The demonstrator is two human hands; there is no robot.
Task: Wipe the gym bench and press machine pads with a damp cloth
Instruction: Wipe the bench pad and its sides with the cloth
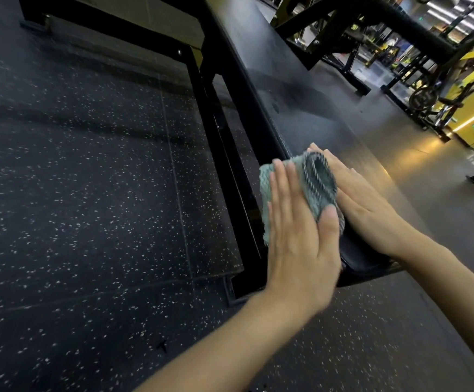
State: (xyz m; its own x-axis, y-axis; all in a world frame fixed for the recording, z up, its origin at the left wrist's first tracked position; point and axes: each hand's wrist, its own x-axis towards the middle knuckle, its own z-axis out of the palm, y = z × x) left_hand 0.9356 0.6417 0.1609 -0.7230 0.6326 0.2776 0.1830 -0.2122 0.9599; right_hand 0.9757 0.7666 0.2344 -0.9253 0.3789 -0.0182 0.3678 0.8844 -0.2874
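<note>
A long black bench pad (300,89) runs from the middle of the view to the upper centre. A grey-green woven cloth (312,185) is draped over the pad's near left edge. My left hand (295,230) lies flat on the cloth with straight fingers and presses it against the side of the pad, the thumb over the cloth's top fold. My right hand (368,205) lies flat on the pad's top surface, fingers straight, right beside the cloth and partly behind it.
The bench's black steel frame (221,131) stands to the left of the pad on speckled black rubber flooring (83,176). At the upper right are a black padded roller (405,26) and yellow-and-black gym machines (442,94).
</note>
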